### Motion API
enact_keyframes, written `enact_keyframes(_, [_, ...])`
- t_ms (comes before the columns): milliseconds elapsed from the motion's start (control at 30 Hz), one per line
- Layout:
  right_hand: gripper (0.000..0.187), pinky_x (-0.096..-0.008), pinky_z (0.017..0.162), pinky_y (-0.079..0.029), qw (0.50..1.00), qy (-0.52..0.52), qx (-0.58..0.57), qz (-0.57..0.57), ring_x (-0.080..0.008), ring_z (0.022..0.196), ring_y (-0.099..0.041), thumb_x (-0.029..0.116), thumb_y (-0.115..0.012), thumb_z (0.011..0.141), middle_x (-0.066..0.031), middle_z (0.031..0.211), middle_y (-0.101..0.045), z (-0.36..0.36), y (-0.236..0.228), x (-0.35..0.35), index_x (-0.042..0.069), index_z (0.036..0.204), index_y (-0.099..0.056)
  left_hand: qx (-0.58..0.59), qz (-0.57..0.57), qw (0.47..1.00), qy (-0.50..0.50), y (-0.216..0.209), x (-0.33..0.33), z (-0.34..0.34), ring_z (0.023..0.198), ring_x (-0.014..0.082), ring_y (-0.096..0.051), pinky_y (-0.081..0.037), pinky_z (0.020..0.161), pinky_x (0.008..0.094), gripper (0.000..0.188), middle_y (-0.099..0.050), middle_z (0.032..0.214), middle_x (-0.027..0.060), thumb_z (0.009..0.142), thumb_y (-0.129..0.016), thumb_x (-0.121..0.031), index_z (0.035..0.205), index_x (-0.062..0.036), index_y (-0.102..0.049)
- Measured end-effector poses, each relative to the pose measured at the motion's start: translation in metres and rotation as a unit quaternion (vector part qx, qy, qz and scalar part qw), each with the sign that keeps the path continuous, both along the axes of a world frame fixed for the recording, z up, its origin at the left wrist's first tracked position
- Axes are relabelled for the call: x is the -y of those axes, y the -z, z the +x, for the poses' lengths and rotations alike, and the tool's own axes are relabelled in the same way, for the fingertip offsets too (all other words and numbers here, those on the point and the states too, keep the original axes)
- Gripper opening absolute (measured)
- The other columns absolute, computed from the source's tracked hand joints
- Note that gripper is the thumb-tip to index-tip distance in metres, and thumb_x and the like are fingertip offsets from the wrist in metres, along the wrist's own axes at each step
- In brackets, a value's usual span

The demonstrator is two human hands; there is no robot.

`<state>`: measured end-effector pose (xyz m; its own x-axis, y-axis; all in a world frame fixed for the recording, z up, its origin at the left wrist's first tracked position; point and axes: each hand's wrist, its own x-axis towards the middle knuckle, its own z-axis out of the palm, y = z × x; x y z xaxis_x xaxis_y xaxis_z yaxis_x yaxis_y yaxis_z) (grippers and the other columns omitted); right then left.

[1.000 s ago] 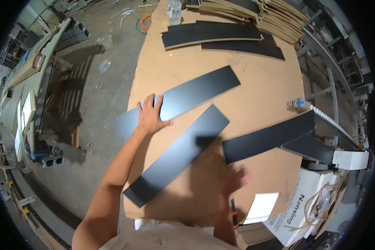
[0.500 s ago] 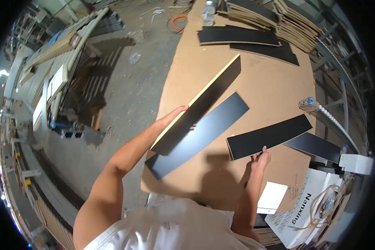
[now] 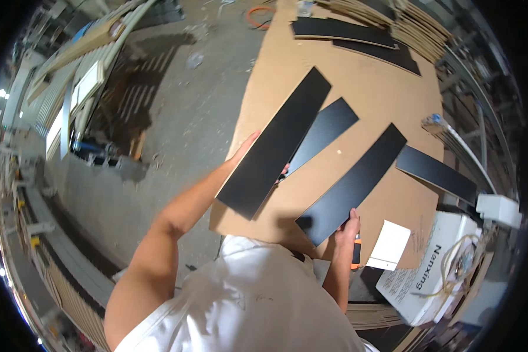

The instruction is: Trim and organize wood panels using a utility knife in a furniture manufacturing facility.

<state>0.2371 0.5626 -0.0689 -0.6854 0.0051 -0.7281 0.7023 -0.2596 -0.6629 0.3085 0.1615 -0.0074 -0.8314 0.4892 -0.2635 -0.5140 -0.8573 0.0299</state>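
A long black board [image 3: 276, 141] with a pale edge is held up in my left hand [image 3: 246, 148], whose fingers wrap under it and show at its right side. My right hand [image 3: 349, 225] is closed on the lower right edge of a second black board [image 3: 358, 182], slanted up to the right. Between them, partly covered by the first board, another dark board [image 3: 325, 132] lies on the cardboard-covered table [image 3: 281, 70]. Beside my right wrist shows an orange and black tool handle [image 3: 356, 251]; its other end is hidden.
Another dark board [image 3: 437, 171] lies at the table's right edge near a white box [image 3: 431, 276] and a white sheet [image 3: 390, 245]. More black boards [image 3: 346, 32] and a stack of panels [image 3: 419, 29] are at the far end. A roller rack [image 3: 85, 76] stands left.
The left board has tipped so its broad black face shows. The right board has swung steeper and moved left with my right hand. An orange and black handle has come into sight.
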Motion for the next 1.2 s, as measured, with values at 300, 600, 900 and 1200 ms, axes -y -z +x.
enact_keyframes(300, [0.051,-0.0402,0.115,-0.025,0.979,0.09,-0.051,0.174,-0.0263,0.135,-0.042,0.027,-0.053,0.1,-0.0165,0.145,-0.048,0.018,-0.056,0.024,-0.006,0.139,-0.048,0.055,-0.531,0.844,0.043,-0.006,-0.009,0.005,0.086,0.0217,-0.068,-0.055,0.071,0.0351,0.066,-0.065,0.099,0.0144,0.087,-0.052,-0.06,0.119,-0.002,-0.059])
enact_keyframes(600, [0.052,-0.0382,0.109,-0.034,0.98,0.069,-0.037,0.184,-0.0242,0.127,-0.048,0.03,-0.058,0.097,-0.0148,0.139,-0.053,0.018,-0.047,0.013,-0.005,0.134,-0.053,-0.052,-0.085,0.994,-0.038,-0.013,-0.029,0.009,0.109,0.0372,-0.063,-0.055,0.088,0.0508,0.092,-0.055,0.13,0.03,0.089,-0.036,-0.073,0.144,0.0006,-0.042])
enact_keyframes(900, [0.042,-0.0346,0.083,-0.046,0.979,0.092,-0.021,0.179,-0.0175,0.089,-0.056,0.028,-0.056,0.099,-0.0085,0.098,-0.064,0.018,-0.033,0.014,-0.01,0.115,-0.062,0.137,-0.209,0.968,-0.032,0.006,-0.006,0.019,0.105,0.0332,-0.067,-0.053,0.096,0.0436,0.053,-0.067,0.116,0.0211,0.101,-0.043,-0.04,0.129,0.0028,-0.057])
enact_keyframes(1200, [0.03,-0.0328,0.084,-0.042,0.977,0.045,-0.105,0.179,-0.0153,0.088,-0.052,0.023,-0.051,0.1,-0.0053,0.093,-0.06,0.023,0.01,0.0,-0.004,0.101,-0.063,0.104,-0.869,0.484,-0.008,0.031,0.014,-0.031,0.086,0.0415,-0.066,-0.048,0.08,0.0481,0.049,-0.067,0.086,0.0275,0.1,-0.046,-0.041,0.088,0.0025,-0.065])
